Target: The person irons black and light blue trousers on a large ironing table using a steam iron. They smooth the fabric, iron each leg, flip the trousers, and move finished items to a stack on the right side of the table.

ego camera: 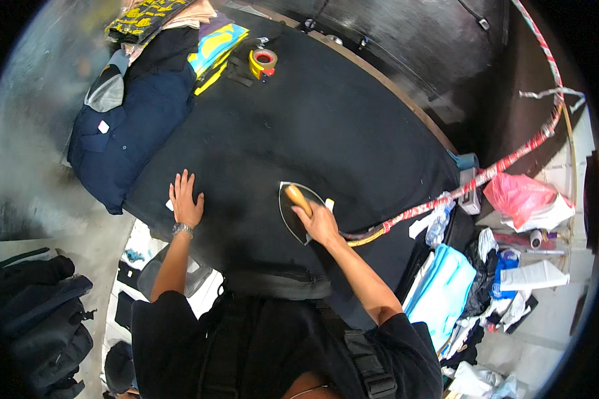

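My right hand [320,222] is wrapped around the wooden handle [298,198] of a clothes iron [290,219]. The iron stands on black cloth [299,134] that covers the table, its soleplate pointing away from me. From its rear a cable wrapped in red and white [439,199] runs to the right and up. My left hand [185,207] lies flat on the black fabric, fingers spread and holding nothing. A small white piece [169,205] shows beside it, partly hidden. Whether a separate black garment lies under the iron I cannot tell.
Folded dark navy garments [130,129] lie along the left edge, with packaged textiles [147,20] behind. A roll of tape in a dispenser [263,62] sits at the far side. To the right are light-blue folded fabric [442,289], a plastic bottle [438,224] and a pink bag [521,197].
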A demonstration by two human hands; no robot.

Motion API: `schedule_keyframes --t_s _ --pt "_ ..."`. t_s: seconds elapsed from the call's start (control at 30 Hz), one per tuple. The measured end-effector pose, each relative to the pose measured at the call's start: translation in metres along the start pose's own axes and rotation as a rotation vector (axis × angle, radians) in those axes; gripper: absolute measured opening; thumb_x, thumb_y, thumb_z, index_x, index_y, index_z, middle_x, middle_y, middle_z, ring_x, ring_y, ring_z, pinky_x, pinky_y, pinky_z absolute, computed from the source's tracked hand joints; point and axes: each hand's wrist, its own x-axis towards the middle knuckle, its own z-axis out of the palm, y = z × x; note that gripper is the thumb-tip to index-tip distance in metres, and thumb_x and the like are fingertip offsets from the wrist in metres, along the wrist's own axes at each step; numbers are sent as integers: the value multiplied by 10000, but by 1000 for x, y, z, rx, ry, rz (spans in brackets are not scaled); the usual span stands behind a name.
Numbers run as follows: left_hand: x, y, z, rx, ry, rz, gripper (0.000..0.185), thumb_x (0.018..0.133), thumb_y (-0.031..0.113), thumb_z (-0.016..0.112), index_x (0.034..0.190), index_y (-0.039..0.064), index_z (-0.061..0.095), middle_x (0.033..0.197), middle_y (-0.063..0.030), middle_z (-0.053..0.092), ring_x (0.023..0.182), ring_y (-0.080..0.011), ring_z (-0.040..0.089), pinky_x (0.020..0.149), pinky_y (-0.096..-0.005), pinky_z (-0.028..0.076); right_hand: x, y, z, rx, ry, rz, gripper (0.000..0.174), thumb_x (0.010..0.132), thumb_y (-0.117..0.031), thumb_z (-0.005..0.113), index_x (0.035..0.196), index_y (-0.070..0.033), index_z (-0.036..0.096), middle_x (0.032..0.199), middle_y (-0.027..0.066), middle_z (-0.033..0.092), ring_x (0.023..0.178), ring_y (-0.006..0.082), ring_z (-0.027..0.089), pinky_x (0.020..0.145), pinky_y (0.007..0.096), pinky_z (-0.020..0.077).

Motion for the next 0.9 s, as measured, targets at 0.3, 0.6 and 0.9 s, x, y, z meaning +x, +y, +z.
schedule_keyframes --t_s 0.3,0.6,0.9 --pt "-2 1 -2 -63 93 35 641 893 207 680 1510 91 553 1691 -91 399 1590 -334 292 1298 -530 156 195 -51 10 411 -86 168 609 1037 -537 631 900 54 679 671 188 673 594 321 696 568 437 557" --pt "0 -4 1 -52 35 29 675 883 202 685 1531 78 539 1690 -100 407 1598 -330 282 1302 -524 148 41 -13 3 384 132 -139 625 1018 -546 650 858 57 685 661 205 627 618 273 626 618 450 494" --pt "1 -13 10 35 86 108 695 887 201 662 1557 96 512 1695 -106 400 1589 -349 300 1294 -542 166 -121 88 -27 152 84 229 500 973 -487 733 902 8 738 728 250 678 713 469 679 664 514 522"
